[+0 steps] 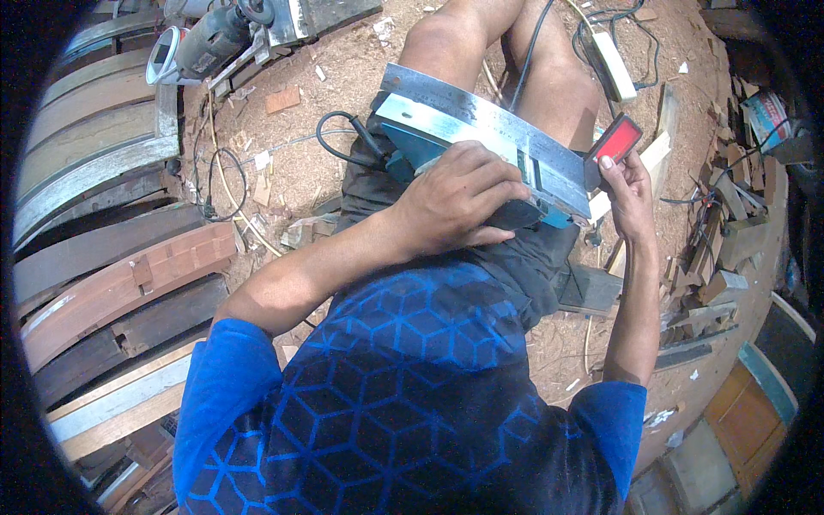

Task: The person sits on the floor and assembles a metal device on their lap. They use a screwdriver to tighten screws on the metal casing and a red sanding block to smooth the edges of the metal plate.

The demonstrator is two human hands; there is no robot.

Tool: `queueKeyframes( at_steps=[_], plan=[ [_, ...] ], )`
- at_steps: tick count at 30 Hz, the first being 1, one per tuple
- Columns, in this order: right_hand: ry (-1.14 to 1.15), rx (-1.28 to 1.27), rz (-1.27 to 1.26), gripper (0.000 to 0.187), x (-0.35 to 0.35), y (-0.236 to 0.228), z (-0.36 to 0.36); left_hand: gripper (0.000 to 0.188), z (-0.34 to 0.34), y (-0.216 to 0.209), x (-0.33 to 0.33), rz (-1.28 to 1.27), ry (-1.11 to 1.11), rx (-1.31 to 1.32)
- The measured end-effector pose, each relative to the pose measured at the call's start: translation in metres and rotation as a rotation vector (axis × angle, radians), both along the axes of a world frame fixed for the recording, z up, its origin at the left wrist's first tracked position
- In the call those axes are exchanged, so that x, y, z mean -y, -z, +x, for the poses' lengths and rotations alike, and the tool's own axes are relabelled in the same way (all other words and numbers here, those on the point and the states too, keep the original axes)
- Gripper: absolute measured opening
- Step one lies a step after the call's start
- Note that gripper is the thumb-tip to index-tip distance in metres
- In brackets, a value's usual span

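Note:
A teal electric planer (412,144) lies across my lap with its long metal sole (463,124) turned up. My left hand (468,193) is closed over its near side by the cutter slot, fingers bent and thumb below; what lies under the palm is hidden. A flat steel strip (429,91) with a hole near its end runs along the far edge of the planer. At the planer's right end, my right hand (631,184) pinches a flat rectangular block (620,139), red-faced with a dark rim, between thumb and fingers.
Curved wooden pieces (129,266) are stacked at left. A grey angle grinder (215,47) lies at upper left. A white power strip (612,64) and cables lie beyond my knees on sawdust-covered ground (343,60). Wood offcuts (730,206) pile up at right.

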State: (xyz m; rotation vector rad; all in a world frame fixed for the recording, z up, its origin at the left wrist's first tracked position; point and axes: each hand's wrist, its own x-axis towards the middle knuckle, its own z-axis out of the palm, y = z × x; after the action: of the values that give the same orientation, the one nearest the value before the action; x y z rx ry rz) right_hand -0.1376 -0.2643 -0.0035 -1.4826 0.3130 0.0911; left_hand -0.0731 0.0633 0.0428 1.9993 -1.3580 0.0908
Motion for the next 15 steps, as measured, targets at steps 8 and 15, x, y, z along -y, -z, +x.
queueKeyframes(
  at_steps=[8, 15],
  plan=[
    [-0.004, 0.003, 0.008, 0.041, 0.0013, 0.0007, -0.0007, 0.055, -0.0002, -0.0003, 0.0004, -0.004, 0.002, -0.007],
    [-0.010, 0.012, -0.021, 0.041, 0.0021, 0.0014, -0.0009, 0.053, 0.0010, -0.0022, 0.0000, -0.009, 0.013, -0.021]
  ],
)
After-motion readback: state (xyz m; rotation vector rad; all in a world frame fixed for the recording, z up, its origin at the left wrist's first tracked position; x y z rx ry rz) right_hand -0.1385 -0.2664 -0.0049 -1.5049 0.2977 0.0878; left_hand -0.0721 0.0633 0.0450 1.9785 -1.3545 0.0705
